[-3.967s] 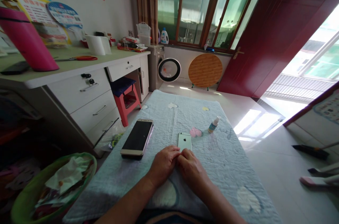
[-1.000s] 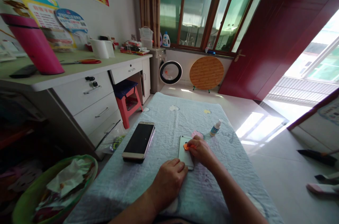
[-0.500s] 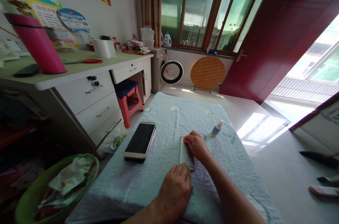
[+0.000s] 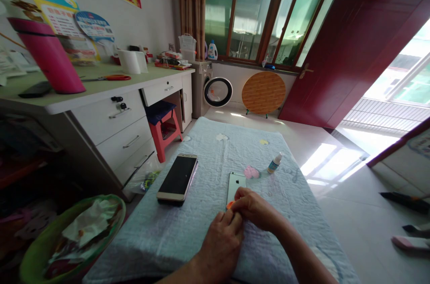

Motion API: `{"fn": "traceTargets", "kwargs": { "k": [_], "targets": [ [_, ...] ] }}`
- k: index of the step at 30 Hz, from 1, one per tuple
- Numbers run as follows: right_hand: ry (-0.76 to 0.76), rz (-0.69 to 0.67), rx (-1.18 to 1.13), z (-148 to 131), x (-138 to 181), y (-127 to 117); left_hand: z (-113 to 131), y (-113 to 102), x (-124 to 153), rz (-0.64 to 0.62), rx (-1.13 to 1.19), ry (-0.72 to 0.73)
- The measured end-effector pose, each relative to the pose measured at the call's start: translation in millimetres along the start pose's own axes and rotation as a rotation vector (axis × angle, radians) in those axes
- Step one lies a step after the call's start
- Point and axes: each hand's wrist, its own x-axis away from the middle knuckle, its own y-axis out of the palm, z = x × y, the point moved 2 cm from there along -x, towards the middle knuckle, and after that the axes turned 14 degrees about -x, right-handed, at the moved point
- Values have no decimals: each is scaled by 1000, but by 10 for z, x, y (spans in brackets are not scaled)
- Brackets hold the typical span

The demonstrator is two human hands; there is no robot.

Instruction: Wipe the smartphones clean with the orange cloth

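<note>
A silver smartphone (image 4: pixel 237 182) with an apple logo lies back side up on the pale blue quilted cloth (image 4: pixel 204 225). My right hand (image 4: pixel 257 208) is closed on a small orange pad (image 4: pixel 230 204), pressed to the phone's lower back; its exact kind is unclear. At the near end of the phone, my left hand (image 4: pixel 222 241) has its fingers curled together against the edge, nearly touching the right hand. A small spray bottle (image 4: pixel 275 163) stands tilted in view to the right. Two stacked phones, a gold-framed smartphone (image 4: pixel 178 178) on top, lie to the left.
A green waste basket (image 4: pixel 32 255) with crumpled paper stands at the lower left. Along the left side runs a desk (image 4: pixel 101 87) with a pink bottle (image 4: pixel 50 58) and scissors (image 4: pixel 116 77). A red stool (image 4: pixel 168 134) is beside the desk.
My right hand has slid the orange pad from the far end of the phone down toward my left hand, uncovering the logo. My left hand stays at the near end.
</note>
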Motion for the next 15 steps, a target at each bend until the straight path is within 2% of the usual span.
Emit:
{"fn": "traceTargets", "kwargs": {
  "k": [3, 10, 15],
  "targets": [
    [1, 32, 38, 21, -65, -8, -12, -9, -6, -29, 30, 22],
    [-29, 241, 184, 243, -412, -142, -69, -121, -58, -45, 124, 9],
    [28, 338, 274, 419, -589, -279, -67, -146, -69, -58, 182, 18]
  ]
}}
